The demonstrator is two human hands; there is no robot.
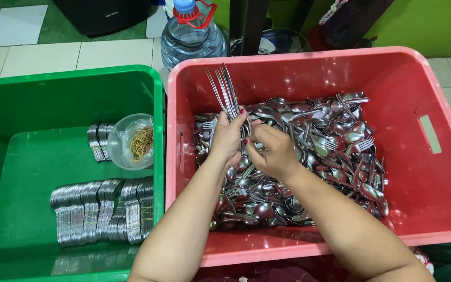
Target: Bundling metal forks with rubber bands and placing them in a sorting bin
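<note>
The left hand [227,140] is clenched around a bunch of forks [224,91], gripping them low on the handles so that the long stems fan up and away from the fist, toward the far wall of the red crate [444,209]. The right hand [275,154] sits just beside the left, touching it at the fingertips, its fingers curled at the base of the same bunch; whether it pinches a fork or only steadies the bunch cannot be told. Both hands hover over the near-left part of the crate, directly above the heap of loose spoons and forks [319,151] that covers the crate's floor and spreads from under the hands to its right side. To the left of the red crate, touching it, stands a green crate [37,94]. In it lie tied bundles of cutlery [103,209] in a row, and a clear bowl of rubber bands [134,141] beside another small bundle. Beyond the red crate stands a water bottle [191,34].
</note>
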